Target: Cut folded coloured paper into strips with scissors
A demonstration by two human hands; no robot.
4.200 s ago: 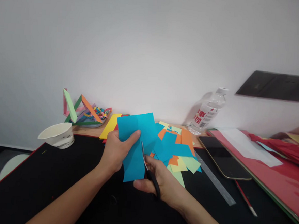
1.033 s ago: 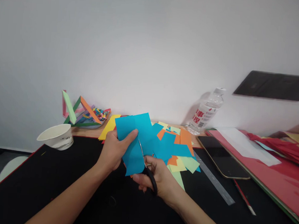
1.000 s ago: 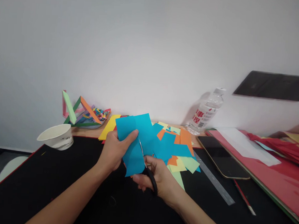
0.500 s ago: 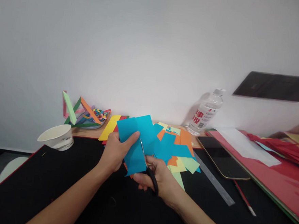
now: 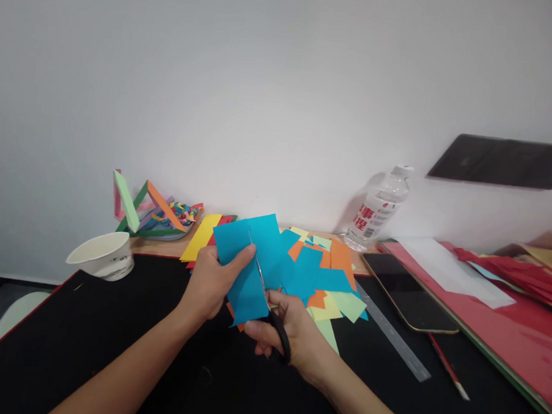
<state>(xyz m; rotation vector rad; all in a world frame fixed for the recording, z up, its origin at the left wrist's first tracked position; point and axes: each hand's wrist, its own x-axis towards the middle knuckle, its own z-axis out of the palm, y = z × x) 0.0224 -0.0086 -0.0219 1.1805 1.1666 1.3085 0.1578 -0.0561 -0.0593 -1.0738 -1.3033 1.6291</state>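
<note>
My left hand point(image 5: 211, 283) pinches a blue paper sheet point(image 5: 253, 256) and holds it upright above the black mat point(image 5: 106, 334), thumb on its front. My right hand point(image 5: 290, 334) grips black-handled scissors point(image 5: 269, 307). Their blades run up into the sheet and have cut most of the way toward its top edge. Just behind the hands lies a pile of blue, orange and pale green paper pieces point(image 5: 322, 279).
A white paper cup point(image 5: 101, 255) sits at the left, with a folded paper-strip shape point(image 5: 148, 207) behind it. A water bottle point(image 5: 377, 208) leans at the wall. To the right lie a phone point(image 5: 407, 292), a metal ruler point(image 5: 392, 332), a pencil point(image 5: 449, 367) and red sheets point(image 5: 508, 324).
The scissors have worked further up the blue sheet; the blade tip now reaches near its top edge. Both hands stay in nearly the same place.
</note>
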